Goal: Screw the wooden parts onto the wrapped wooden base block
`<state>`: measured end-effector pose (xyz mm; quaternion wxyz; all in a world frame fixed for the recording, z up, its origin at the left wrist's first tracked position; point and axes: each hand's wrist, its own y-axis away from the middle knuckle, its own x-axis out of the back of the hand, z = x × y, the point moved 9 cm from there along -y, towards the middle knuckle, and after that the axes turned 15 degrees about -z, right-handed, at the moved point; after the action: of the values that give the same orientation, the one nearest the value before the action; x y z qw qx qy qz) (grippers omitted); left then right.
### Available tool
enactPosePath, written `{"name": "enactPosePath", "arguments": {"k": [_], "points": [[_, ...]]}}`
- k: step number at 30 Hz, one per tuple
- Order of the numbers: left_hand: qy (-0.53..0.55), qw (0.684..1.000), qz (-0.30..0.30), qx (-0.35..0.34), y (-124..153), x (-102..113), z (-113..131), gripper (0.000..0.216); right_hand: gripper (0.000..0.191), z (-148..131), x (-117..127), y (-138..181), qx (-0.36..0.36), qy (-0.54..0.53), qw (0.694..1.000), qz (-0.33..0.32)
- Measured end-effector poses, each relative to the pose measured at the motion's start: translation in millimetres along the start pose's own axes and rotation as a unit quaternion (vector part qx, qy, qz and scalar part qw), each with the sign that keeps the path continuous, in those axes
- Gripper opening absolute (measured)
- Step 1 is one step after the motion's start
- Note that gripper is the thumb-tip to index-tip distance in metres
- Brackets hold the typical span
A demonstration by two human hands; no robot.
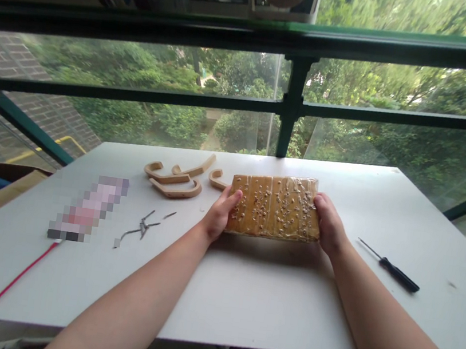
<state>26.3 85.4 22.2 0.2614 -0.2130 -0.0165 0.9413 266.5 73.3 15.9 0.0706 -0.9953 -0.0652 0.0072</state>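
A brown rectangular block [275, 208], wrapped in clear film or tape and dotted with small bumps or holes, is held up between my hands over the white table. My left hand [221, 213] grips its left end, thumb on the face turned to me. On the right end, my right hand [330, 225] is closed round the edge. Both hands' other fingers are hidden behind the block. Several curved wooden hook-shaped pieces [176, 188] lie beyond my left hand, one partly covered by the block. Metal screws and a hex key [143, 226] lie left of my left forearm.
A black-handled screwdriver [398, 274] lies right of my right arm. At the left lies a blurred-out object [89, 209] with a red cable [14, 277] running over the table's front edge. The white table [257, 311] ends at a green-framed window [292, 108]. An open cardboard box [0, 194] stands at the left.
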Motion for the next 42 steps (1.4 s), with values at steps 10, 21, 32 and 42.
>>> {"name": "enactPosePath", "arguments": {"k": [10,21,32,42], "points": [[0.059,0.998,-0.024,0.014,-4.3,1.2,-6.5,0.059,0.029,10.3,1.1,-2.6,-0.020,-0.031,0.999,-0.023],[0.071,0.996,-0.036,0.043,-3.6,1.7,-10.0,0.057,0.058,17.7,-10.1,1.1,-0.134,-0.132,0.979,-0.081],[0.048,0.998,-0.002,0.028,-1.7,17.7,-11.6,0.051,0.076,-12.7,-6.7,2.4,-0.030,-0.109,0.988,-0.101],[0.022,0.999,-0.039,0.026,1.6,-2.7,-3.1,0.055,0.051,-11.0,-23.7,0.7,-0.028,-0.150,0.982,-0.111]]}}
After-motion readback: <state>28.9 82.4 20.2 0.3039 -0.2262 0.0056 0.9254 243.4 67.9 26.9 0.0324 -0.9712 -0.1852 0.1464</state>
